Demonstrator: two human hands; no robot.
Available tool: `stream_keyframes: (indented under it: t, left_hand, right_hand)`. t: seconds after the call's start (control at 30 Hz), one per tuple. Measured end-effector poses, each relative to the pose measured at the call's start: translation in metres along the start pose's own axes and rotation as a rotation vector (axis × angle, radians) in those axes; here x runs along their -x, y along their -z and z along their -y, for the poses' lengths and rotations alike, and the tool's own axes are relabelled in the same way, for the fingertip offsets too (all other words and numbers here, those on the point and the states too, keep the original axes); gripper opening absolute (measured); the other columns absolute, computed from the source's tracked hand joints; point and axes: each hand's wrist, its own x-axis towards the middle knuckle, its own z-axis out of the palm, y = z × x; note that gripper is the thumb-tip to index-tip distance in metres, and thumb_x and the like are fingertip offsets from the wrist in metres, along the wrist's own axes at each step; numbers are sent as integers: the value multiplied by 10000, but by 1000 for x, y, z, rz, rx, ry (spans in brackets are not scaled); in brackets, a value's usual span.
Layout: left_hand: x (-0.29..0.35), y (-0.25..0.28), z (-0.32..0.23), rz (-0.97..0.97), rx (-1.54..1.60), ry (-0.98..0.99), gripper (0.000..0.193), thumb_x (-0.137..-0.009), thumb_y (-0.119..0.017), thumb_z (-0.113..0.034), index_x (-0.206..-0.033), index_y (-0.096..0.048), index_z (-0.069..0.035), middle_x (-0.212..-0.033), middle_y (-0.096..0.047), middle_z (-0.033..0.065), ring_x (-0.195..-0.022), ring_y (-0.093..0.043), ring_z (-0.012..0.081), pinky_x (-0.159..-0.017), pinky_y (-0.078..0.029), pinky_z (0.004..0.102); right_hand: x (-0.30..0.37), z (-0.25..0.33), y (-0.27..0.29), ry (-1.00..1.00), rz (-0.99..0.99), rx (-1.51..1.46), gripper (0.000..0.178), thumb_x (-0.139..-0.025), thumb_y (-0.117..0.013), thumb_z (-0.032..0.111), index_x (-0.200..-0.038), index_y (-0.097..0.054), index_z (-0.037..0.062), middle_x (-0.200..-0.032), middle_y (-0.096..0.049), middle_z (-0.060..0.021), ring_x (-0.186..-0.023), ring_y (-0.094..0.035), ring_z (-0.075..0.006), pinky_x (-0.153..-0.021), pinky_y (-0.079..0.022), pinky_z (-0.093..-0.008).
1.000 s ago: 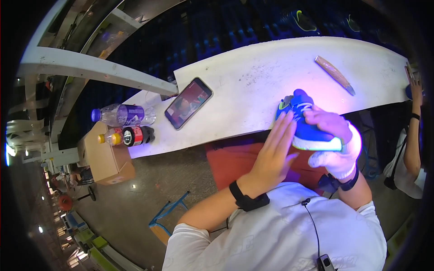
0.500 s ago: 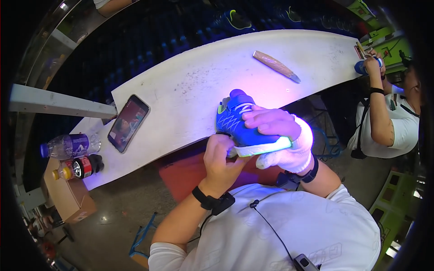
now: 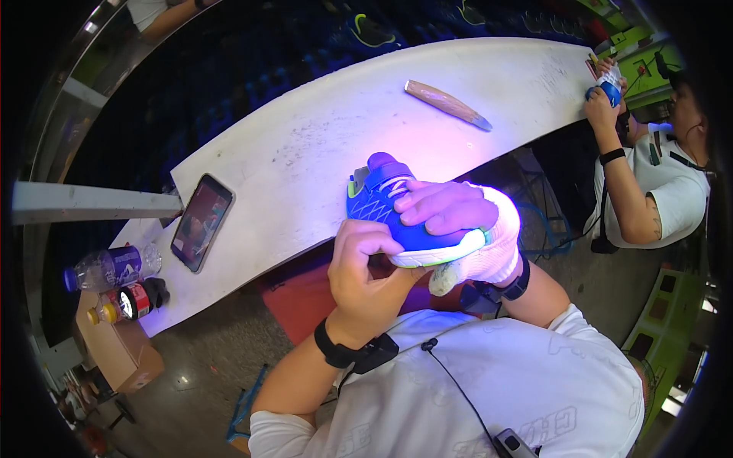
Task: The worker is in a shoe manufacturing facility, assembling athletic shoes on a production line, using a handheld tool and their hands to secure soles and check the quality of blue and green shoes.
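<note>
Two hands, one blue sneaker (image 3: 401,229), held over the near edge of the table (image 3: 305,153), toe toward the right hand. Right hand (image 3: 466,225): one white glove (image 3: 500,237) with bare fingers, grip clamped on the sneaker, fingers over the toe, gloved thumb below the sole. Left hand (image 3: 370,263): bare, grip closed on the sneaker's sole edge at the near side; thumb contact partly hidden, can't tell exactly. One black band on each wrist.

On the table: 1 wooden-handled tool (image 3: 443,102), lying near the far edge, well apart from the hands; 1 smartphone (image 3: 201,223), screen lit, toward the left end. Left of the phone: 1 clear bottle (image 3: 126,266) with purple label, on its side; next to it 1 dark bottle (image 3: 136,301) with red label, also lying. 2 yellow caps (image 3: 109,313) beside that; can't tell which bottles they belong to. 1 cardboard box (image 3: 114,355) below the table's left end.

Beyond the far edge: at least 2 dark shoes (image 3: 372,32) with lime collars, rest too dark to count. Right side: 1 co-worker (image 3: 657,206), both hands at 1 blue shoe (image 3: 609,91). Upper left: 1 other person's forearm (image 3: 168,17).
</note>
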Motion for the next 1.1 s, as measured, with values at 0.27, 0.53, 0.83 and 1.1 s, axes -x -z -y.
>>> stream_keyframes:
  t: [0.27,0.53,0.83,1.1]
  left_hand:
    - [-11,-8,24,250,-652,-116,491,-732,-949,-232,-993,-573,-53,-1000,-572,139,-912,-555,338,-830,-459,459]
    - [-70,-30,23,691,-607,-200,424,-731,-923,-128,-993,-603,-38,-1078,-648,126,-995,-635,343,-815,-550,449]
    - [-86,25,41,600,-496,-20,666,-696,-972,-154,-1288,-679,-74,-1339,-677,118,-1196,-662,305,-1058,-523,399]
    - [-117,71,-41,390,-394,-120,776,-638,-1008,-216,-1329,-703,-40,-1273,-704,155,-1184,-687,298,-1027,-539,399]
  right_hand:
    - [43,-37,33,-87,-270,-228,345,-908,-847,284,-1115,-636,106,-1124,-736,-185,-1217,-668,-392,-1139,-452,-597]
    - [50,-11,86,-607,-22,235,493,-780,-868,183,-1218,-758,-15,-1405,-686,-183,-1284,-663,-285,-1102,-511,-416]
    - [61,-49,79,-584,-293,-32,454,-903,-790,281,-1202,-746,-58,-1025,-791,-122,-926,-756,-181,-838,-598,-309]
    - [-27,-50,13,-344,-127,-17,784,-1029,-499,713,-1292,-619,-15,-1277,-641,-153,-1189,-641,-238,-1023,-512,-407]
